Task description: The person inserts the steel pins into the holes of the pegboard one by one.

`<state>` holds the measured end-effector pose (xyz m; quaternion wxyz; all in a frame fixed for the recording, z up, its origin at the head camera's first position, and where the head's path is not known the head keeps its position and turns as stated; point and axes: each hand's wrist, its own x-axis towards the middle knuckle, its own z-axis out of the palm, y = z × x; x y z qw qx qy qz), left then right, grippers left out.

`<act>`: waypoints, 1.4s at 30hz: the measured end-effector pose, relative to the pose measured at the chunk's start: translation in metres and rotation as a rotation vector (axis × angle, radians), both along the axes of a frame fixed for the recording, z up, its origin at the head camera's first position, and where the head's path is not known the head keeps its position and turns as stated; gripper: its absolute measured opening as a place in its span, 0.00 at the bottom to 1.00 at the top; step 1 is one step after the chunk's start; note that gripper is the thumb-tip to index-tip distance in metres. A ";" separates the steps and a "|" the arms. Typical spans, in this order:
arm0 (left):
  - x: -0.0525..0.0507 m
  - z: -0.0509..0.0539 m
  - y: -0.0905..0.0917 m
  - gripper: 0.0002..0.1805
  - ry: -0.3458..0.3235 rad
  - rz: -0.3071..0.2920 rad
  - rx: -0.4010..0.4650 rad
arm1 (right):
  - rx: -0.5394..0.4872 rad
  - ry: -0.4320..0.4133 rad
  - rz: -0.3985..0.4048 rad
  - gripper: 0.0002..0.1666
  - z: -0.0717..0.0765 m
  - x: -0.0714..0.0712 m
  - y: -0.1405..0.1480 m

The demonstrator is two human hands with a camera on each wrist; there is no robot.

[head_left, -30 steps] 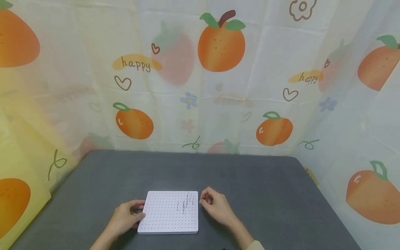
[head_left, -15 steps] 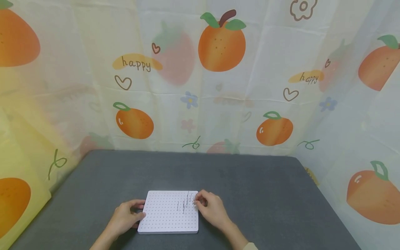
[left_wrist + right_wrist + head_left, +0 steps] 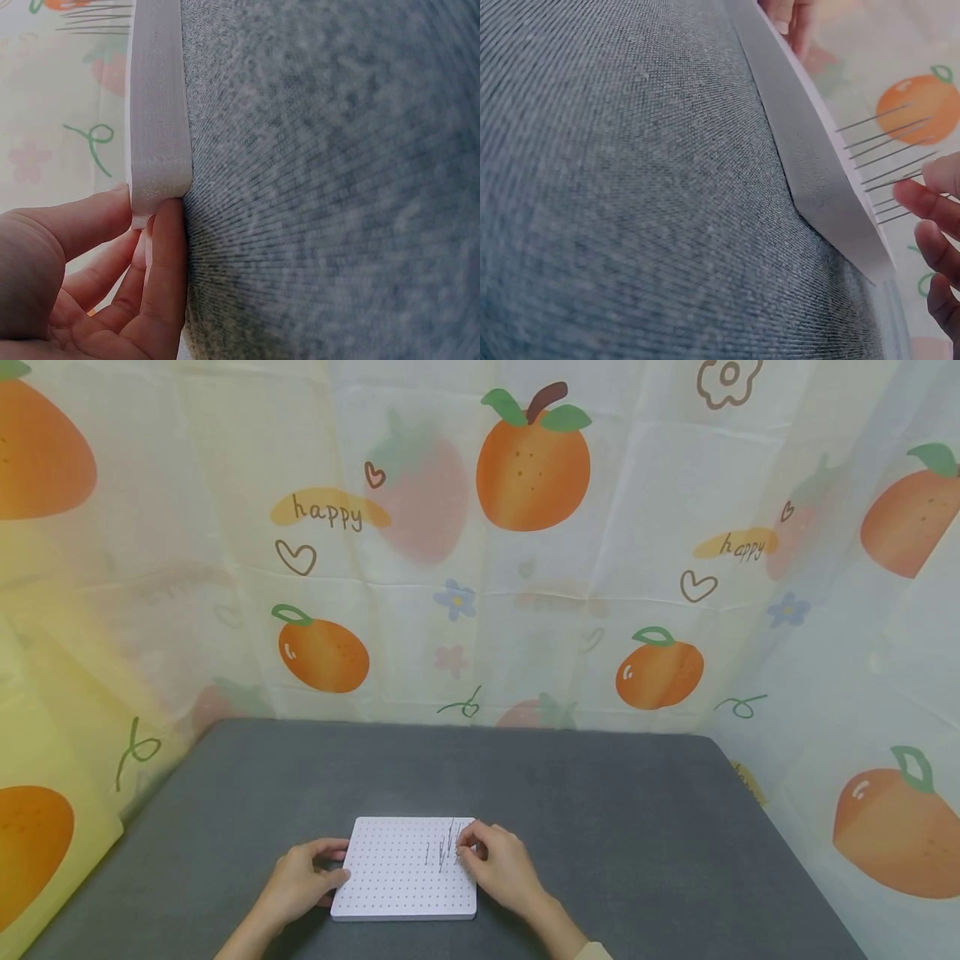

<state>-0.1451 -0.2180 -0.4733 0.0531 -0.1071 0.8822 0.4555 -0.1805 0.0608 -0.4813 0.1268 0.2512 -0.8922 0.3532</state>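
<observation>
A white square board with a grid of small holes lies on the dark table. My left hand pinches its left edge, thumb on top and fingers against the side and lower edge in the left wrist view. Several thin dark needles stand upright in the right part of the board. Over the board's right edge, my right hand pinches one thin needle between thumb and forefinger. In the right wrist view, its fingertips are among the standing needles; whether the pinched needle sits in a hole is hidden.
A dark grey cloth covers the table around the board. Behind it and at both sides hangs a pale curtain printed with oranges and hearts.
My right hand has moved left from beside the board to over its right part, among the needles. The left hand and the board have stayed in place.
</observation>
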 end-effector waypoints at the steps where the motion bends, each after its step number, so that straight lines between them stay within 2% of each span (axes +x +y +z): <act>1: 0.000 0.000 0.000 0.25 0.000 0.000 0.000 | 0.006 0.003 0.000 0.06 0.000 0.000 0.000; 13: 0.000 0.000 0.000 0.25 0.005 0.001 0.000 | 0.064 0.018 -0.006 0.07 -0.002 0.001 -0.003; 28: 0.001 0.001 0.000 0.25 0.005 0.010 0.006 | 0.086 0.084 0.010 0.06 -0.005 -0.001 -0.004; 42: 0.000 0.000 0.000 0.25 -0.006 0.006 -0.006 | 0.088 0.069 0.027 0.06 -0.004 -0.001 0.001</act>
